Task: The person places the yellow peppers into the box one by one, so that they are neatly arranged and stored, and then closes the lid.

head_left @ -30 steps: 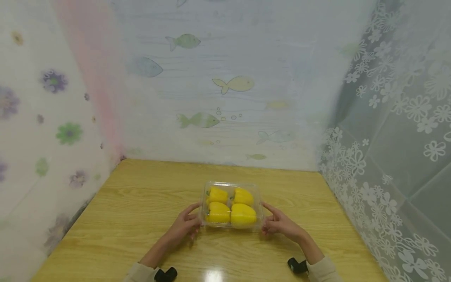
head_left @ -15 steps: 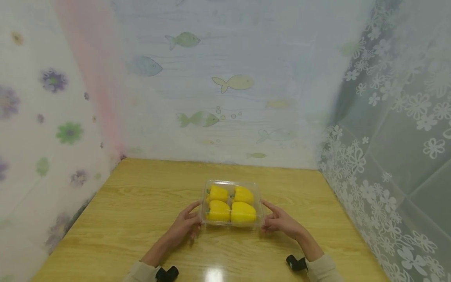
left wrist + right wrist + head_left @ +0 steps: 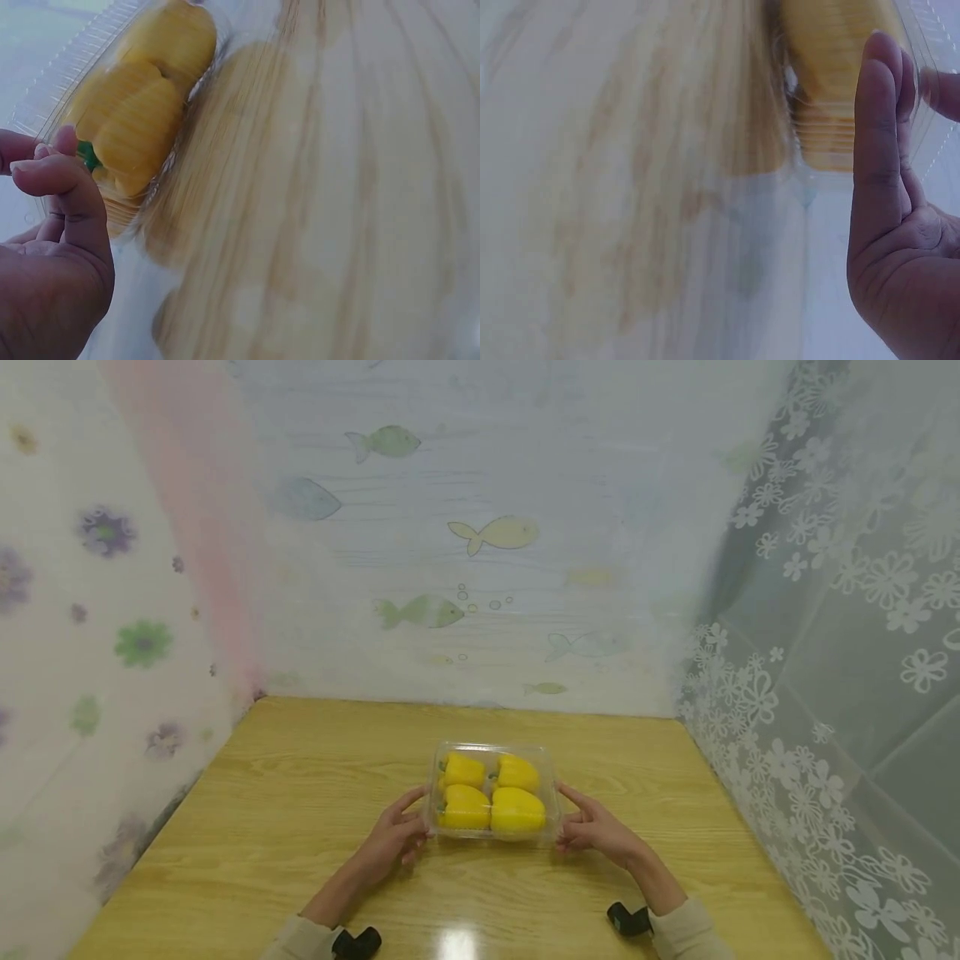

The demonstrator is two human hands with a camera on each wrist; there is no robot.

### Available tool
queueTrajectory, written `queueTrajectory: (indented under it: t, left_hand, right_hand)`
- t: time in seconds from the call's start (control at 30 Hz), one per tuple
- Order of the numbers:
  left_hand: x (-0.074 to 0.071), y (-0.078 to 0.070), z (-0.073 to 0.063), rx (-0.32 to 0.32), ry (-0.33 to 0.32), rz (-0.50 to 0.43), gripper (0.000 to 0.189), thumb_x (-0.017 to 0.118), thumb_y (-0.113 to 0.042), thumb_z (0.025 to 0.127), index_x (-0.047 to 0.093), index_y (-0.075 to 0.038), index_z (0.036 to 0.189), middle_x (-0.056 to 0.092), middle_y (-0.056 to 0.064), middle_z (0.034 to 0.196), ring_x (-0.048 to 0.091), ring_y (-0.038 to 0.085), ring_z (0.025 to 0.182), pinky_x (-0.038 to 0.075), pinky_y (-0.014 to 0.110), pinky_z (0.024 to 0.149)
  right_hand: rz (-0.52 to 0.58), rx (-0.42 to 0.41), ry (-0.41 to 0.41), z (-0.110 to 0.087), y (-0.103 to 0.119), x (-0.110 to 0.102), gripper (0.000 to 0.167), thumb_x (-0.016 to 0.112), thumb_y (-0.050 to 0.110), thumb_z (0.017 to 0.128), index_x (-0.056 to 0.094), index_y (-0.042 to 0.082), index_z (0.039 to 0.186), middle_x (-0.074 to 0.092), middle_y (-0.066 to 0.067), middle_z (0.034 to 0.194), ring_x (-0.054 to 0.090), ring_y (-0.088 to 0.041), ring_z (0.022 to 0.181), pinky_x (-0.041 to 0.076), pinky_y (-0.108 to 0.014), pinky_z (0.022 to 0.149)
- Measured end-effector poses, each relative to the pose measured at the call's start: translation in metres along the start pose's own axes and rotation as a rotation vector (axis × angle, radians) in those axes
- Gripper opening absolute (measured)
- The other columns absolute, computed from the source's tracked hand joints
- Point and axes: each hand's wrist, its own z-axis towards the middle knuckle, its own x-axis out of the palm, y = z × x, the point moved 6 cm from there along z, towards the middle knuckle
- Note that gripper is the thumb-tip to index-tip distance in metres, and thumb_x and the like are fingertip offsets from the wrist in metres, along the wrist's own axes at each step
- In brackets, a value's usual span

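Note:
A clear plastic clamshell box (image 3: 491,748) lies in the middle of the head view with several yellow bell peppers (image 3: 517,811) inside. My left hand (image 3: 392,839) holds its left end, index finger reaching forward along the side and the other fingers curled by the near corner. At the opposite end my right hand (image 3: 600,837) grips the box in a mirrored way. In the left wrist view, curled fingers (image 3: 79,202) meet the box end beside a pepper's green stem (image 3: 88,155). The right wrist view has fingers (image 3: 877,127) against the ribbed plastic wall.
The box is over a wood-grain table (image 3: 300,760). A fish-print curtain (image 3: 495,610) hangs behind the table, with flower-print sheets (image 3: 142,643) at the left and lacy white flowers (image 3: 922,670) at the right. Black wrist devices (image 3: 628,919) sit by both sleeves.
Both hands keep their places at the ends of the box. The head view has shifted very slightly, so the scene appears a little higher.

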Motion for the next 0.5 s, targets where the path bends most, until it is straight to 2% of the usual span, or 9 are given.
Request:
queueTrajectory:
  t: [0.3,0.5]
  left_hand:
    - [0.0015,-0.0020,0.0009,0.002,-0.018,-0.010,0.072,0.054,0.001,0.098,0.017,0.001,0.160,0.065,-0.004,0.081,0.048,0.004,0.062,0.041,0.017,0.049]
    - [0.0015,-0.0009,0.0008,-0.010,-0.024,0.003,0.073,0.054,0.001,0.097,0.017,0.001,0.160,0.064,-0.004,0.080,0.047,0.004,0.060,0.043,0.017,0.049]
  right_hand:
    - [0.011,-0.011,0.004,0.0006,0.0009,0.0003,0.080,0.053,0.003,0.103,-0.001,0.002,0.163,0.069,-0.006,0.088,0.073,-0.026,0.090,0.062,-0.039,0.081]
    - [0.030,-0.002,0.020,0.0010,-0.0003,-0.0004,0.082,0.055,0.004,0.103,-0.002,0.002,0.163,0.070,-0.004,0.088,0.074,-0.025,0.090,0.062,-0.040,0.082]
